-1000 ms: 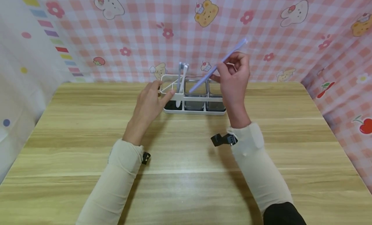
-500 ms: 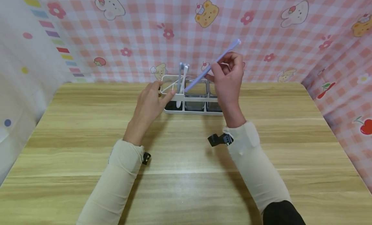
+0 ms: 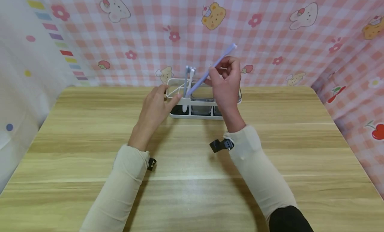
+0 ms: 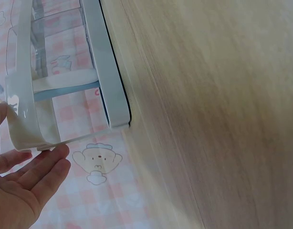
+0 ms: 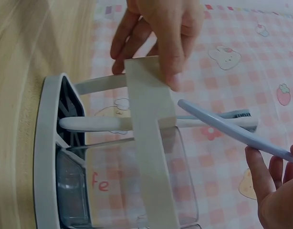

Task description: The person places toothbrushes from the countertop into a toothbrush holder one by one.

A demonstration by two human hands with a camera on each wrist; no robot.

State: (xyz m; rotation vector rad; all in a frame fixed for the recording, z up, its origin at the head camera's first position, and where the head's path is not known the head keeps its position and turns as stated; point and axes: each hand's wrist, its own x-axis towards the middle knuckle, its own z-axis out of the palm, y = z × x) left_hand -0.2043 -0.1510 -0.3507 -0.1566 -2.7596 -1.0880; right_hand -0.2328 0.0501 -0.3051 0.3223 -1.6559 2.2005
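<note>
In the head view, near the upper middle of the frame, a white organizer rack [image 3: 201,107] stands on the wooden table [image 3: 192,165], close to the far edge and just in front of the pink checked cloth [image 3: 270,35] with cartoon animals. The rack has several clear compartments in a row.

The left hand [image 3: 156,107] rests against the left end of the rack. Its fingers are mostly straight, with the thumb on the upper rim; they press on the rack and do not curl around it. In the left wrist view the fingertips [image 4: 53,162] lie just under the corner of the white frame [image 4: 22,109], and the palm is open.

The right hand [image 3: 225,82] is raised above the middle of the rack and pinches a long light-purple stick [image 3: 210,71], perhaps a toothbrush handle. The stick is tilted: its upper end points to the upper right of the frame, and its lower end comes down to the rim of the left compartment. In the right wrist view the lower end of the purple stick [image 5: 223,126] is above the white crossbar [image 5: 149,143], close to it; I cannot tell if they touch.

Two toothbrushes [image 3: 188,79], one grey and one white, already stand nearly upright in the left compartment, just beside the lower end of the stick.
</note>
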